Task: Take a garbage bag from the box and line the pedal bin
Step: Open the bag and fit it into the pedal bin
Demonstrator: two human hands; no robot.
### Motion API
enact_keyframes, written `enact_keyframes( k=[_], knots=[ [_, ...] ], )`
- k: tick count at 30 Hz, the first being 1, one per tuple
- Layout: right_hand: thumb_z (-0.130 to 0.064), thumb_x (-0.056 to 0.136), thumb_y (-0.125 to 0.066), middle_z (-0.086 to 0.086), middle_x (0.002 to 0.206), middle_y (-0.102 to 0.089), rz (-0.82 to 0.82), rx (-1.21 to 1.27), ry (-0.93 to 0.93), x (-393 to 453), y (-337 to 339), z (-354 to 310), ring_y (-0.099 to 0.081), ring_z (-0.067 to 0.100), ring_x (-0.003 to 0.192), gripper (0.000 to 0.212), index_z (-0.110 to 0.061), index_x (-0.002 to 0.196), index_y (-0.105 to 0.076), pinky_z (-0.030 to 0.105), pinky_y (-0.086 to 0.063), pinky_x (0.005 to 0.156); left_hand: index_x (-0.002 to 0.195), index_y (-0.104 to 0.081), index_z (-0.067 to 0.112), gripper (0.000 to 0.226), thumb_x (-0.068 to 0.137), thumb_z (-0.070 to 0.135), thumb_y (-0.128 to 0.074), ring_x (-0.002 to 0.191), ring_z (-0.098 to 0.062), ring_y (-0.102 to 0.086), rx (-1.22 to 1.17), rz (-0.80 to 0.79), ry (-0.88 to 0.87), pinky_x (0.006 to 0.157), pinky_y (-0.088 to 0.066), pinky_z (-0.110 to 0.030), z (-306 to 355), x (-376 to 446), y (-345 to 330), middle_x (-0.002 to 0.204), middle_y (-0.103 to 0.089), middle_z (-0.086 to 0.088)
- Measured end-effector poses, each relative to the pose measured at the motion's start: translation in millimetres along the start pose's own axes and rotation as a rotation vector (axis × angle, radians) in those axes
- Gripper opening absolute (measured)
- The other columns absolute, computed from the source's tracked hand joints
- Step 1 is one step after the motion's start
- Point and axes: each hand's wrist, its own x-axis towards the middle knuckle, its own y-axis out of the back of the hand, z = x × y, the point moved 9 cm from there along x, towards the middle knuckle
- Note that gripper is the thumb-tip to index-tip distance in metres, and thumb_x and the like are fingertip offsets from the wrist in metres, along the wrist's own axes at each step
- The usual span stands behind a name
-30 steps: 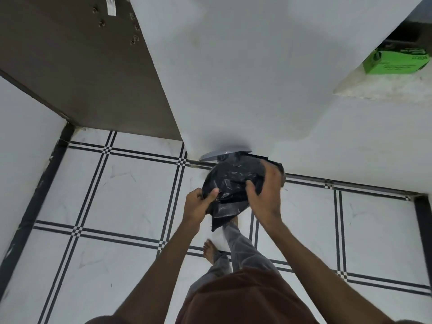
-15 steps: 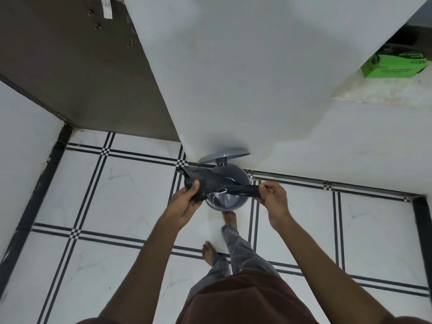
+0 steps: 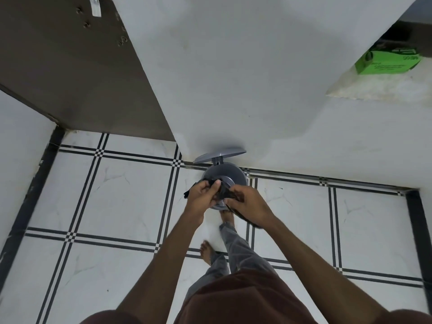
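Observation:
A grey round pedal bin (image 3: 230, 173) stands on the floor against the white wall, its lid (image 3: 219, 155) tipped up. One of my feet is at the bin's front, where it hides the pedal. Both hands are close together just above the bin's front rim. My left hand (image 3: 202, 197) and my right hand (image 3: 246, 204) each grip the black garbage bag (image 3: 223, 191), which is bunched into a narrow strip between them. A tail of the bag hangs below my right wrist. The green bag box (image 3: 388, 61) lies on a ledge at the upper right.
The floor is white tile (image 3: 131, 199) with black lines. A brown door (image 3: 70, 66) stands at the upper left beside a white wall corner (image 3: 210, 78). A dark skirting strip (image 3: 418, 230) runs along the right wall. My other bare foot (image 3: 207, 252) is behind the bin.
The bag went from a loose open bundle to a stretched strip and is now gathered tight. My hands have come closer together over the bin.

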Motion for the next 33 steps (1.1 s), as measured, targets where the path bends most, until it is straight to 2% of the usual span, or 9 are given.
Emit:
enact_keyframes(
  k=[2, 6, 10, 15, 20, 24, 27, 30, 33],
  knots=[
    [-0.015, 0.086, -0.076, -0.003, 0.081, -0.074, 0.088, 0.072, -0.044, 3, 4, 1, -0.071, 0.012, 0.075, 0.010, -0.021, 0.084, -0.068, 0.035, -0.059, 0.074, 0.121, -0.059, 0.000, 0.038, 0.093, 0.026, -0.063, 0.095, -0.018, -0.069, -0.016, -0.022, -0.017, 0.077, -0.059, -0.028, 2, 1, -5, 0.112, -0.069, -0.017],
    [-0.010, 0.083, -0.079, -0.011, 0.058, -0.061, 0.239, 0.249, -0.116, 3, 12, 7, -0.057, -0.003, 0.050, 0.018, -0.013, 0.077, -0.062, 0.014, -0.045, 0.054, 0.124, -0.056, 0.013, 0.047, 0.083, 0.029, -0.075, 0.109, -0.023, -0.065, 0.103, -0.032, -0.047, 0.091, -0.057, -0.038, -2, 1, -2, 0.115, -0.064, -0.010],
    [-0.015, 0.085, -0.077, -0.008, 0.054, -0.063, 0.319, 0.412, -0.152, 5, 14, 12, -0.057, -0.001, 0.050, 0.023, -0.013, 0.076, -0.056, 0.016, -0.046, 0.054, 0.097, -0.071, 0.009, 0.025, 0.079, 0.023, -0.080, 0.095, -0.027, -0.068, 0.272, -0.037, -0.112, 0.087, -0.059, -0.043, -7, -2, 4, 0.095, -0.071, -0.008],
    [-0.013, 0.087, -0.076, 0.006, 0.058, -0.056, 0.285, 0.510, -0.125, 8, 18, 13, -0.050, 0.011, 0.054, 0.022, -0.009, 0.073, -0.058, 0.021, -0.045, 0.057, 0.087, -0.070, 0.006, 0.006, 0.085, 0.011, -0.073, 0.081, -0.022, -0.068, 0.328, -0.006, -0.215, 0.078, -0.059, -0.035, 12, -5, 7, 0.084, -0.071, -0.007],
    [-0.008, 0.084, -0.077, 0.011, 0.065, -0.058, 0.431, 0.495, -0.180, 3, 55, 35, -0.056, 0.019, 0.062, 0.019, -0.008, 0.082, -0.057, 0.022, -0.051, 0.058, 0.090, -0.067, 0.001, 0.002, 0.090, 0.002, -0.065, 0.082, -0.020, -0.068, 0.244, 0.057, -0.173, 0.079, -0.060, -0.030, 21, -4, 30, 0.086, -0.071, -0.011],
    [-0.006, 0.087, -0.073, 0.011, 0.071, -0.060, 0.610, 0.430, -0.262, -10, 94, 59, -0.063, 0.025, 0.067, 0.021, -0.014, 0.088, -0.052, 0.027, -0.057, 0.050, 0.095, -0.055, 0.006, 0.011, 0.100, 0.001, -0.046, 0.086, -0.026, -0.070, -0.137, 0.274, -0.060, 0.078, -0.060, -0.038, 20, -2, 70, 0.101, -0.068, -0.015],
    [-0.004, 0.092, -0.065, 0.010, 0.076, -0.057, 0.657, 0.210, -0.238, -16, 112, 63, -0.063, 0.032, 0.069, 0.028, -0.019, 0.090, -0.041, 0.041, -0.061, 0.056, 0.109, -0.050, 0.004, 0.018, 0.102, 0.002, -0.035, 0.088, -0.024, -0.066, -0.309, 0.304, 0.025, 0.073, -0.056, -0.039, 13, -2, 78, 0.103, -0.064, -0.014],
    [0.006, 0.091, -0.049, 0.003, 0.077, -0.050, 0.663, -0.016, -0.210, -19, 117, 54, -0.055, 0.031, 0.067, 0.028, -0.018, 0.095, -0.035, 0.050, -0.058, 0.062, 0.109, -0.043, 0.017, 0.023, 0.097, 0.000, -0.035, 0.080, -0.021, -0.059, -0.024, 0.336, -0.069, 0.068, -0.053, -0.035, 17, -3, 77, 0.096, -0.058, -0.011],
    [0.008, 0.088, -0.050, 0.011, 0.090, -0.054, 0.561, -0.291, -0.131, -16, 106, 33, -0.049, 0.028, 0.076, 0.023, -0.013, 0.096, -0.046, 0.041, -0.047, 0.069, 0.099, -0.045, 0.020, 0.039, 0.084, -0.014, -0.032, 0.076, -0.018, -0.053, 0.482, 0.275, -0.434, 0.071, -0.045, -0.029, 44, -12, 59, 0.087, -0.055, -0.005]
  ],
)
